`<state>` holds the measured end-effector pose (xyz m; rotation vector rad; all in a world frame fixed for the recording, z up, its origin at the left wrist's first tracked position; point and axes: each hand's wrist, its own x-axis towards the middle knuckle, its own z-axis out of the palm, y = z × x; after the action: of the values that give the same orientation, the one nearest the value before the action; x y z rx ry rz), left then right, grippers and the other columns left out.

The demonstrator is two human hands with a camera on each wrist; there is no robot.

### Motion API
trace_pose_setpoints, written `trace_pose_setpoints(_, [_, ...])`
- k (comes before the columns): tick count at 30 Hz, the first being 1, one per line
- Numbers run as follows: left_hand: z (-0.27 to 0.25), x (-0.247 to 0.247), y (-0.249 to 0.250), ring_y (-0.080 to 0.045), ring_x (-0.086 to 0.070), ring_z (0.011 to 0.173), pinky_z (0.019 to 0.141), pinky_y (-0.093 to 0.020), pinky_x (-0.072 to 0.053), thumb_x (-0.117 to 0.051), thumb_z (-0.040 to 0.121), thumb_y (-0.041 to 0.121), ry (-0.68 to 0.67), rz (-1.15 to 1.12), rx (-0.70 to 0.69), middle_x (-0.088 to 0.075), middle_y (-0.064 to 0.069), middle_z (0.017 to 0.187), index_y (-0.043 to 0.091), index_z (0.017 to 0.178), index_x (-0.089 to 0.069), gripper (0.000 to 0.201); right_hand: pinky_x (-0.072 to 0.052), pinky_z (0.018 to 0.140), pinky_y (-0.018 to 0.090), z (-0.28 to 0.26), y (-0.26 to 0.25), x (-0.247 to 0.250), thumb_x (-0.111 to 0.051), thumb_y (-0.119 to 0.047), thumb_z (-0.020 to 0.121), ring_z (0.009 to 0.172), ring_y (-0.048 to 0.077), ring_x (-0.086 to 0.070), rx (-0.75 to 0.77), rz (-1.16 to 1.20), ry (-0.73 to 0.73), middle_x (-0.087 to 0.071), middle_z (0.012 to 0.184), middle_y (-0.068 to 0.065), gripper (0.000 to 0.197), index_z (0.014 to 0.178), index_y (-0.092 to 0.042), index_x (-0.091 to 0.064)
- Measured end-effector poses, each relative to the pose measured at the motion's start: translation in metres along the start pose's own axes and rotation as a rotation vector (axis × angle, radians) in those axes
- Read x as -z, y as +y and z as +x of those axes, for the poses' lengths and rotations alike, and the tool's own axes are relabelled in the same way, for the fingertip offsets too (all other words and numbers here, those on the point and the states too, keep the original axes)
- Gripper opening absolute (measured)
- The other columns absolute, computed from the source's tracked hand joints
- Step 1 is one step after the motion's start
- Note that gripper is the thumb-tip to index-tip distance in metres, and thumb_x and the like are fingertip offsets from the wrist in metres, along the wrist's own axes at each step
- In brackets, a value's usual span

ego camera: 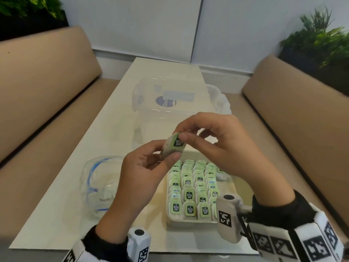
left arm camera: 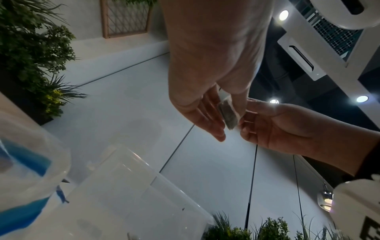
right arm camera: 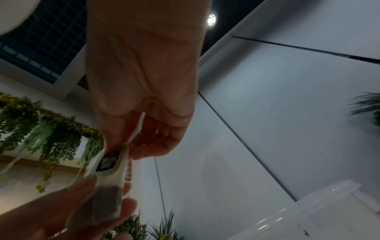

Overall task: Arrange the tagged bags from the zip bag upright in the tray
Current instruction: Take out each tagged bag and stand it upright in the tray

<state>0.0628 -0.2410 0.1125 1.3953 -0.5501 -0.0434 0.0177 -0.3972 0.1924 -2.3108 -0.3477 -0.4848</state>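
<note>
Both hands are holding one tagged bag (ego camera: 174, 145) in the air, above and just beyond the far end of the tray (ego camera: 190, 221), its long axis tilting from lower left to upper right. The left hand (ego camera: 145, 167) is pinching the lower pouch end while the right hand (ego camera: 217, 140) is pinching the tag end (both wrists raised off the table). The zip bag (ego camera: 100, 184) is lying left of the tray, nearer the left hand.

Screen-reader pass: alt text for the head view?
Both hands, left hand and right hand, pinch one white green-tagged tea bag above a beige tray of upright tagged bags; a clear zip bag lies left.
</note>
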Motion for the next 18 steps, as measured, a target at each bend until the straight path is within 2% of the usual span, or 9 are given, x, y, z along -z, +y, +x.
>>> trace_pose_setpoints(2, [-0.002,-0.001,-0.001,-0.011,-0.070,0.074,0.071,-0.023,-0.056,-0.072,0.070,0.020,-0.023,-0.026,0.008,-0.075,0.001,0.083,0.028,0.093,-0.073,0.024,-0.052,0.066,0.024,-0.002,-0.001,0.001,-0.063,-0.017,0.086,0.080,0.009,-0.063,0.014,-0.031,0.006,-0.070,0.082,-0.010,0.009,0.090,-0.021,-0.071])
trace_pose_setpoints(6, [-0.006,-0.005,-0.003,-0.004,-0.067,0.067,0.068,-0.016,-0.051,-0.071,0.073,0.022,-0.069,0.022,0.027,-0.075,0.007,0.077,0.029,0.085,-0.076,0.015,-0.053,0.068,0.018,-0.009,-0.002,-0.001,-0.065,-0.011,0.086,0.077,0.005,-0.064,0.003,-0.056,-0.027,-0.069,0.081,-0.011,0.009,0.089,-0.018,-0.069])
trace_pose_setpoints(9, [-0.010,-0.004,-0.018,-0.006,-0.069,0.075,0.073,-0.018,-0.052,-0.076,0.074,0.024,-0.133,0.096,0.095,-0.074,0.010,0.085,0.032,0.092,-0.073,0.020,-0.053,0.067,0.020,-0.015,0.004,0.005,-0.065,-0.006,0.084,0.076,0.005,-0.063,-0.038,-0.120,-0.079,-0.067,0.080,-0.010,0.013,0.088,-0.018,-0.064])
trace_pose_setpoints(11, [-0.017,0.002,-0.034,-0.006,-0.068,0.073,0.070,-0.016,-0.052,-0.075,0.076,0.020,-0.100,0.171,0.134,-0.072,0.013,0.087,0.032,0.094,-0.069,0.022,-0.051,0.067,0.018,-0.018,0.015,0.015,-0.063,0.001,0.083,0.073,0.006,-0.060,-0.052,-0.235,-0.135,-0.066,0.080,-0.008,0.017,0.084,-0.016,-0.066])
trace_pose_setpoints(13, [-0.028,0.010,-0.050,-0.010,-0.066,0.065,0.063,-0.017,-0.051,-0.070,0.080,0.016,-0.045,0.218,0.137,-0.068,0.008,0.080,0.035,0.081,-0.066,0.020,-0.046,0.066,0.013,-0.020,0.033,0.027,-0.061,0.004,0.083,0.070,0.006,-0.057,-0.120,-0.384,-0.253,-0.065,0.083,-0.006,0.022,0.084,-0.015,-0.072])
trace_pose_setpoints(14, [-0.035,0.013,-0.060,-0.011,-0.064,0.061,0.060,-0.019,-0.051,-0.068,0.082,0.013,-0.029,0.236,0.143,-0.067,0.004,0.074,0.033,0.076,-0.064,0.021,-0.045,0.069,0.013,-0.022,0.045,0.032,-0.059,0.003,0.084,0.075,0.008,-0.058,-0.185,-0.460,-0.340,-0.066,0.088,-0.005,0.024,0.086,-0.015,-0.073])
trace_pose_setpoints(16, [-0.050,0.020,-0.081,-0.011,-0.059,0.053,0.054,-0.018,-0.048,-0.064,0.085,0.009,-0.020,0.269,0.182,-0.063,-0.006,0.065,0.028,0.069,-0.063,0.025,-0.048,0.081,0.022,-0.027,0.070,0.038,-0.052,0.001,0.088,0.087,0.012,-0.061,-0.336,-0.619,-0.534,-0.067,0.099,-0.005,0.029,0.093,-0.019,-0.074])
trace_pose_setpoints(18, [-0.062,0.025,-0.102,-0.009,-0.054,0.048,0.051,-0.018,-0.046,-0.062,0.087,0.005,-0.034,0.278,0.243,-0.060,-0.010,0.059,0.026,0.064,-0.062,0.030,-0.051,0.087,0.031,-0.034,0.093,0.041,-0.047,-0.002,0.090,0.096,0.015,-0.063,-0.447,-0.723,-0.704,-0.067,0.108,-0.007,0.035,0.098,-0.024,-0.073])
